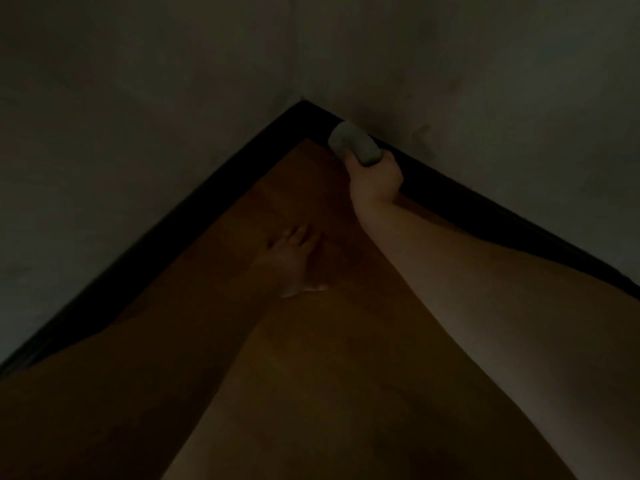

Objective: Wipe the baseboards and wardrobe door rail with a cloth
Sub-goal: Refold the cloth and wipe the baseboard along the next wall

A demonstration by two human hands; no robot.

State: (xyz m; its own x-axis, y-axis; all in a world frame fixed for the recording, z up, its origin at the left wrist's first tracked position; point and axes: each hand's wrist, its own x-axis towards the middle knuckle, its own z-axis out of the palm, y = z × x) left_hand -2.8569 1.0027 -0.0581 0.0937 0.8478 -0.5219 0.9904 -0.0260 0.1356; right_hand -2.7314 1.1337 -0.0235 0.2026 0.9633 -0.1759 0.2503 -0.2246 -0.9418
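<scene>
The room is very dark, with a brown floor (311, 341) meeting two gray walls (138, 98) in a corner near the top middle of the frame. The right hand (375, 180) grips a gray cloth (353, 143) against the black baseboard (450, 199) just right of that corner, while the left hand (289, 258) rests flat on the floor, fingers straight. In such dim light the cloth could miss dirt or slide off the thin edge, and no writing shows.

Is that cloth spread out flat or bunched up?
Bunched up: the cloth is a compact wad in the right hand, against the baseboard.
</scene>
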